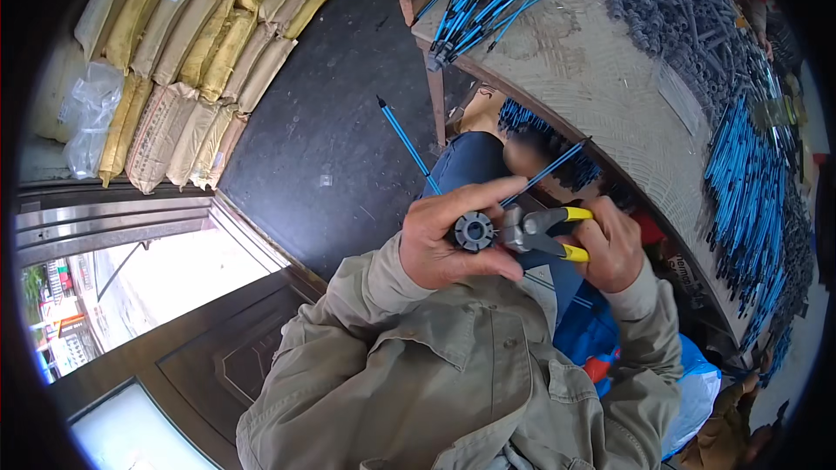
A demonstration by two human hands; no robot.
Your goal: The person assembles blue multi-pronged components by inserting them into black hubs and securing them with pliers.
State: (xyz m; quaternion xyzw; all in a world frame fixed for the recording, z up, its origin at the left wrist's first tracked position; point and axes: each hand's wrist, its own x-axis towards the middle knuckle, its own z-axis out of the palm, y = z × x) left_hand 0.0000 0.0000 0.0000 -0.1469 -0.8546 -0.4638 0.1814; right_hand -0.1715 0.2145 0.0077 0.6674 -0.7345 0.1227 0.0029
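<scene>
My left hand is closed round a dark grey round hub with a hole in its middle and slots about its rim. One thin blue rod with a black tip sticks out beyond that hand to the upper left. A second blue rod slants from it to the upper right. In my right hand is a pair of pliers with yellow-ended handles. Their metal jaws are right beside the hub; whether they grip anything there I cannot make out.
A worktable on my right bears a heap of grey plastic parts and piles of blue rods. More blue rods lie at its far left corner. Stacked sacks stand far left, above a doorway.
</scene>
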